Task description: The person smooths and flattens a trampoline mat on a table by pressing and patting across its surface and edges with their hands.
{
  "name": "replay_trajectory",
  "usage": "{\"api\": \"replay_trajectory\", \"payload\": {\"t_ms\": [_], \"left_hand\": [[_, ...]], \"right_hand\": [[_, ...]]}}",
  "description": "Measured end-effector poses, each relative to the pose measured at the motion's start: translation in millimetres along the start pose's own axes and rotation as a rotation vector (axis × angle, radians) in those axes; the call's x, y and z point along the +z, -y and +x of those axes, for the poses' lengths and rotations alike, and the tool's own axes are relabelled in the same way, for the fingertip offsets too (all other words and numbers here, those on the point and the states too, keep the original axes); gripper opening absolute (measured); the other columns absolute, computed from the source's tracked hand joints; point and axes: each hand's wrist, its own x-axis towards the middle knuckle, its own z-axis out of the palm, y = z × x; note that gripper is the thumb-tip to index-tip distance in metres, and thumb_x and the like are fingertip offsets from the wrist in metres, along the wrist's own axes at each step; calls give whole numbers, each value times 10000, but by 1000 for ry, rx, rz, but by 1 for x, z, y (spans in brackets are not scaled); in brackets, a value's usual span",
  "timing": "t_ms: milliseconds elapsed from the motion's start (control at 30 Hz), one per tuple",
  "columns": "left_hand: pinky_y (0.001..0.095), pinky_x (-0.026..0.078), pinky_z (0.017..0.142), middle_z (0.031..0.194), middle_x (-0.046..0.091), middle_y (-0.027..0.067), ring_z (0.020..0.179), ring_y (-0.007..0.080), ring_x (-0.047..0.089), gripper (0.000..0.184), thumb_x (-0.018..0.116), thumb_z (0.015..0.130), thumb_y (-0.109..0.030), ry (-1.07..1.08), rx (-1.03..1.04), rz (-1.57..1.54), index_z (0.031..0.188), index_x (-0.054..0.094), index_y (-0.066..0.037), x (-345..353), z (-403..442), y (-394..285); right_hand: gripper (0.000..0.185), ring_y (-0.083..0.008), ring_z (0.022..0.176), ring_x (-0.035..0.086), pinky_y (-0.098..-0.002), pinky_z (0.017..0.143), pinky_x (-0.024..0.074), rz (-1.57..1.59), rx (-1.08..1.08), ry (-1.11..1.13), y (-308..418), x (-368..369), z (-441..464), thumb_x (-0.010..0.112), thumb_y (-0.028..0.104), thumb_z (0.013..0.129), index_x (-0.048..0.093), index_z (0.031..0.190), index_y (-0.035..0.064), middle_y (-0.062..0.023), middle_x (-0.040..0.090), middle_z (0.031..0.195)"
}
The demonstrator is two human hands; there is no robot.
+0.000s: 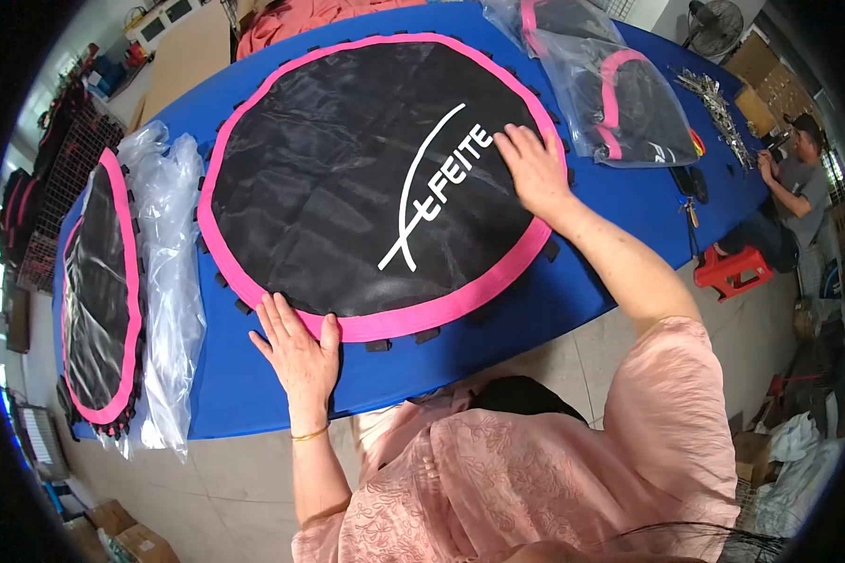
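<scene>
A round black trampoline mat with a pink border and white lettering lies spread flat on the blue table. Small black tabs stick out around its rim. My left hand rests open at the mat's near left edge, fingertips on the pink border and thumb apart. On the mat's right side, my right hand lies flat and open, its fingers over the black fabric beside the lettering. Neither hand grips anything.
Left of the mat lie clear plastic bags and another pink-edged mat. Bagged mats sit at the far right, near a pile of metal pieces. A co-worker sits beyond the table's right end by a red stool.
</scene>
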Motion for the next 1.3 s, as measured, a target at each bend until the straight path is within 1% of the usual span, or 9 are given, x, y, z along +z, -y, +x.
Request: {"api": "replay_trajectory", "payload": {"t_ms": [167,300,533,667,833,867,933,1033,1300], "left_hand": [[648,139,1257,1689,279,264,1596,404,206,919,557,1003,-577,12,-3,4,1590,318,89,-1,1,-1],[648,136,1257,1681,291,270,1594,407,210,923,566,996,-571,1,8,-1,1592,314,87,0,1,-1],[641,118,1263,1681,291,273,1596,408,202,927,563,997,-572,13,-10,-25,1596,302,87,-4,1,-2],[649,111,1260,1682,283,281,1595,415,199,943,559,997,-585,22,-3,-35,1598,291,90,-7,1,-2],[673,131,1246,1671,297,292,1584,435,219,945,555,998,-598,-10,24,-35,1591,300,92,-5,1,-1],[674,136,1244,1670,299,292,1583,435,222,944,554,998,-599,-14,27,-34,1590,303,92,-5,1,0],[674,143,1242,1668,302,294,1580,437,228,944,552,998,-602,-26,27,-39,1588,307,93,-3,1,0],[668,147,1243,1667,305,293,1580,432,234,952,538,997,-616,-29,27,-41,1586,310,97,-3,1,0],[663,124,1249,1683,273,288,1590,420,210,978,508,994,-640,-9,24,-33,1596,289,98,-1,1,1]], "right_hand": [[601,-293,1492,429,-585,1248,243,-24,95,54,-18,11,15,525,27,954,461,1545,116,-130,465,1593],[582,-284,1486,439,-569,1255,241,21,23,34,-12,17,21,496,26,971,463,1544,119,-121,468,1592],[552,-278,1423,511,-554,1223,303,205,-452,-59,43,-28,1,512,69,961,502,1512,114,-135,506,1542],[515,-243,1431,509,-545,1206,336,490,-687,-129,95,-45,-8,481,98,995,513,1509,108,-102,515,1540],[548,-256,1390,562,-575,1236,316,672,-892,-193,169,-61,3,522,109,955,566,1502,111,-103,549,1549],[559,-257,1428,526,-587,1247,292,680,-912,-185,182,-59,6,533,107,948,558,1507,110,-105,536,1560],[585,-258,1474,473,-591,1262,252,633,-929,-148,200,-59,21,542,105,952,517,1536,107,-107,501,1589],[644,-263,1502,430,-591,1274,205,543,-780,-186,226,-39,54,547,76,954,427,1587,102,-106,453,1622],[600,-273,1490,443,-612,1263,194,516,-638,-198,297,-22,113,539,105,971,445,1563,95,-109,459,1613]]}}
